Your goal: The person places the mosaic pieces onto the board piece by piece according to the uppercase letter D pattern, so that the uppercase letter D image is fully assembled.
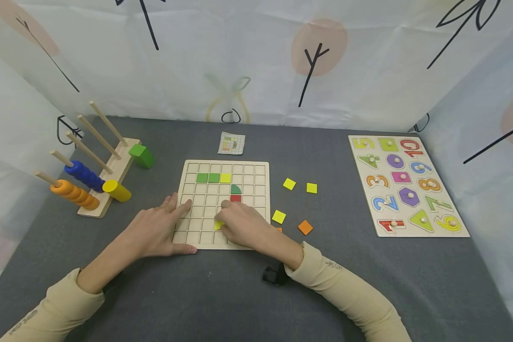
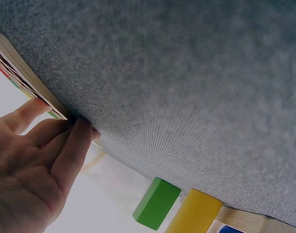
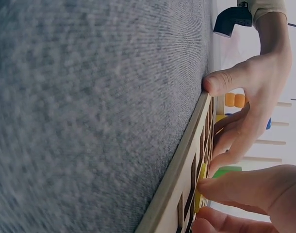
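Note:
A wooden grid board [image 1: 196, 213] lies on the grey table. Two green square tiles [image 1: 207, 177], a yellow tile [image 1: 225, 178], a green quarter-round piece [image 1: 235, 189] and a red tile [image 1: 235, 198] sit in its cells. My left hand [image 1: 158, 228] rests at the board's left edge, fingers extended and thumb by the near corner. Low over the board's near half, my right hand [image 1: 243, 223] pinches a yellow square tile [image 3: 200, 189] between thumb and fingers. The right hand covers several cells beneath it.
Loose yellow tiles [image 1: 279, 216] and orange tiles [image 1: 305, 227] lie right of the board. A small pattern card [image 1: 231, 143] is behind it. Left stands a peg stacker [image 1: 121, 164] with a green block [image 1: 141, 156] and yellow cylinder [image 1: 117, 190]; right, a number puzzle [image 1: 406, 190].

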Demonstrator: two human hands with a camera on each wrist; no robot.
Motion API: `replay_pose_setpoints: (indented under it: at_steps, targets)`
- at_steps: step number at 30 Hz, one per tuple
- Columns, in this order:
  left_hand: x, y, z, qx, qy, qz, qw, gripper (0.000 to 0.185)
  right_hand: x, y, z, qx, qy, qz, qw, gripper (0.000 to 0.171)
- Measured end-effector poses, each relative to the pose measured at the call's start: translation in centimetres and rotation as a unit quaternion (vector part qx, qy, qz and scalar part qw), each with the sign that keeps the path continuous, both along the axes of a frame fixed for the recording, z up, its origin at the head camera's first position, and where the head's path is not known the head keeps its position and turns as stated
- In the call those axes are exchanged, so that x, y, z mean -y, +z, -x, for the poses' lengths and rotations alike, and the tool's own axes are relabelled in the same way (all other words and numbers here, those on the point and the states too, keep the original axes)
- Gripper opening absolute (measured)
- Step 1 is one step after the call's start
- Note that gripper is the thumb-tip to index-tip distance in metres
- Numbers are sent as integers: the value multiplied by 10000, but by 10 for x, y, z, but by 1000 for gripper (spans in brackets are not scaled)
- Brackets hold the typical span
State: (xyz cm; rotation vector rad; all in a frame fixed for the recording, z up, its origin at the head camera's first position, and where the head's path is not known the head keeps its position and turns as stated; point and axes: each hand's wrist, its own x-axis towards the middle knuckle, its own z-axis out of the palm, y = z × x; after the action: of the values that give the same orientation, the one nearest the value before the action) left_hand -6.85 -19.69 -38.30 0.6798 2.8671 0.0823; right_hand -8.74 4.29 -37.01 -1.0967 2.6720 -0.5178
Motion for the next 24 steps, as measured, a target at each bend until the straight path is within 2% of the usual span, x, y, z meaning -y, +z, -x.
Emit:
replay_pose_setpoints:
  at_steps: [13,19,24]
  targets:
    - [0,0,0,-19,-31,14,10000,115,-8,2,0,-4,-37,-56,10000,25]
    - [-1,0,0,-20,-25,61,10000,115,-28,11,1,138,-252,63,9996,25]
    - [0,0,0,-14,-25,71,10000,115,-49,16,0,209,-488,-39,9986,25]
